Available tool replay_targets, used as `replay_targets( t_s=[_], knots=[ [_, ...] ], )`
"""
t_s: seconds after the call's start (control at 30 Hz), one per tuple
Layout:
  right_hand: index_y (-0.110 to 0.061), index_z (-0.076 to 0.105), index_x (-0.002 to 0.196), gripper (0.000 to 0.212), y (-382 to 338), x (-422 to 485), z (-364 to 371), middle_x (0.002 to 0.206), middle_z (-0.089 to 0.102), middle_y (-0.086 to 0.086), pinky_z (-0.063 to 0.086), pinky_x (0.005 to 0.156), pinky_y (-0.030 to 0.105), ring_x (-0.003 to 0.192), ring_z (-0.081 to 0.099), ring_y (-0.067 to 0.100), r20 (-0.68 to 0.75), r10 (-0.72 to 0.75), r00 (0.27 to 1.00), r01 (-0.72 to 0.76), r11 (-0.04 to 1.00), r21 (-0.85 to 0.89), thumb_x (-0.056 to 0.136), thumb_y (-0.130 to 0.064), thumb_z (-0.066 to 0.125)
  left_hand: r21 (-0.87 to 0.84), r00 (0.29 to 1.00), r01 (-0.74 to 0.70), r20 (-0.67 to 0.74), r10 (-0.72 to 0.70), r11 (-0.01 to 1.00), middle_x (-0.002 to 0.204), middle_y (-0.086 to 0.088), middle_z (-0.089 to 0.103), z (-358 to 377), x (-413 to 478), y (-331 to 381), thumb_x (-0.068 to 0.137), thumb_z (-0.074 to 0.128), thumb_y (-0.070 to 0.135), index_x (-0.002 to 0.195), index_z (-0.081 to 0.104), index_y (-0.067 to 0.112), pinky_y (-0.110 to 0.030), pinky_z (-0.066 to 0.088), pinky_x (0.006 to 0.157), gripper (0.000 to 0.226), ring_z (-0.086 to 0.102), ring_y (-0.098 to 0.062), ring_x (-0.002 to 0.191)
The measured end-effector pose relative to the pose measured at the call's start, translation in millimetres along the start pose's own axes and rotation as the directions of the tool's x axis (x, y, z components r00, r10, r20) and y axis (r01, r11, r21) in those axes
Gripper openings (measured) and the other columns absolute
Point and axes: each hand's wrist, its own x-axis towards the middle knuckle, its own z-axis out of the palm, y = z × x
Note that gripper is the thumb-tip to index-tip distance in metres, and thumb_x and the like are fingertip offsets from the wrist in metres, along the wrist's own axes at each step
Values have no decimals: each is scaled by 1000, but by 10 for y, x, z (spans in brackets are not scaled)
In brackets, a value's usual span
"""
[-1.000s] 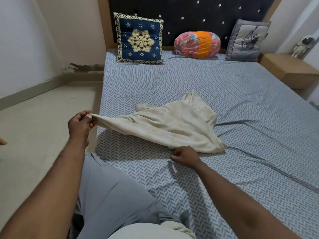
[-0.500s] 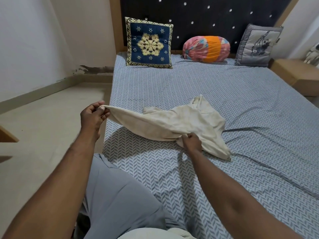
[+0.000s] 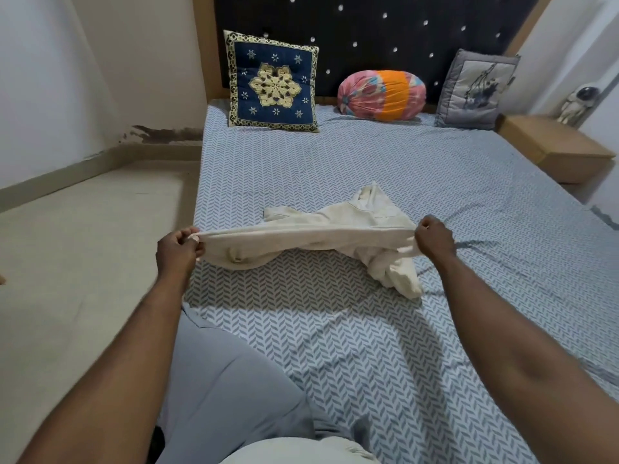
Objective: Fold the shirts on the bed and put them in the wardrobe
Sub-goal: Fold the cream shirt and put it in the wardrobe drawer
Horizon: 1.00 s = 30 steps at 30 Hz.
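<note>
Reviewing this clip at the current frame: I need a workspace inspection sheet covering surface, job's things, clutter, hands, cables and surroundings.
Surface: bed with a blue-grey herringbone sheet, creased in places.
Job's things: one cream shirt, unfolded, its near edge lifted and stretched between both hands, the rest lying on the bed; wardrobe not in view.
Clutter: blue cushion, pink-orange bolster and grey cushion by the headboard.
Hands: left hand pinches the shirt's left end; right hand grips its right end.
Cables: nothing seen.
Surroundings: bedside table with a small figurine at right; floor at left.
</note>
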Motion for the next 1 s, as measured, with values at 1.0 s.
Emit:
replay_targets(
  t_s=[1.0],
  knots=[
    [-27,69,92,24,115,-1066,1065,79,66,-9,46,65,26,74,59,6,676,-347,650,565,816,-125,74,-39,79,485,983,-169,23,181,858,101,-11,71,-499,-78,-380,83,54,5,108,73,15,-45,55,89,33,69,-30,88]
  ],
)
